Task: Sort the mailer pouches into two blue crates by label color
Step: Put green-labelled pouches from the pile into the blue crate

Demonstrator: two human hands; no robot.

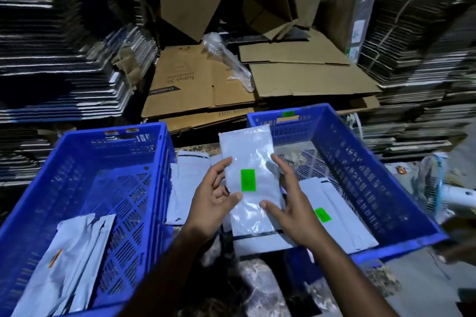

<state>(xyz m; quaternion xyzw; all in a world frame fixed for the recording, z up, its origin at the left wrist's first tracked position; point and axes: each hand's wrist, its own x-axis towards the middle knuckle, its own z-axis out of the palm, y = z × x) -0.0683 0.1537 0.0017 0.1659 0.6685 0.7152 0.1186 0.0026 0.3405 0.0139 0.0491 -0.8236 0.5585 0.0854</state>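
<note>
I hold a white mailer pouch (251,159) with a green label upright between the two blue crates. My left hand (213,195) grips its left edge, thumb on the front. My right hand (288,201) grips its right edge the same way. The left blue crate (77,141) carries an orange tag on its far rim and holds pouches (74,260), one showing an orange label. The right blue crate (386,175) carries a green tag and holds a pouch (332,203) with a green label. More white pouches (190,183) lie between the crates, under my hands.
Flattened brown cardboard sheets (206,85) lie behind the crates, with a crumpled clear plastic bag (231,62) on them. Tall stacks of flat dark cartons (51,46) rise on the left and right. A white object in netting (443,188) lies at the right.
</note>
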